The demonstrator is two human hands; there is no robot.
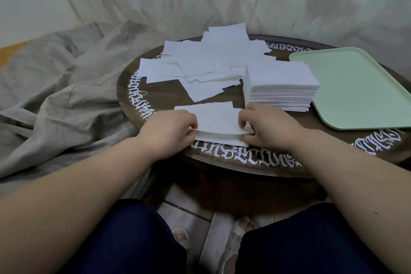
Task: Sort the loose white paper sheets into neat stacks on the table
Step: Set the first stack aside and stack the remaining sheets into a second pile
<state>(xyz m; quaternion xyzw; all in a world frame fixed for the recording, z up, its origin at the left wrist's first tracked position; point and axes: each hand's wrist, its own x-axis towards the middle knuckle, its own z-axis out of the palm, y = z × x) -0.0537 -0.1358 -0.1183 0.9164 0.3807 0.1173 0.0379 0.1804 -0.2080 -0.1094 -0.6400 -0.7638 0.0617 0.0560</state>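
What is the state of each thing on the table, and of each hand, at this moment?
Small bundle of sheets: held at both ends, near the front edge of the table.
Left hand: grips the bundle's left end.
Right hand: grips the bundle's right end.
Tall stack: neat, squared, standing beside the tray.
Loose sheets: scattered, overlapping, unsorted.
Green tray: flat, nothing on it.
Round table: bears all of these.

White paper sheets (206, 62), mint-green tray (355, 87), dark brown table (160, 95) – white gothic lettering round its rim
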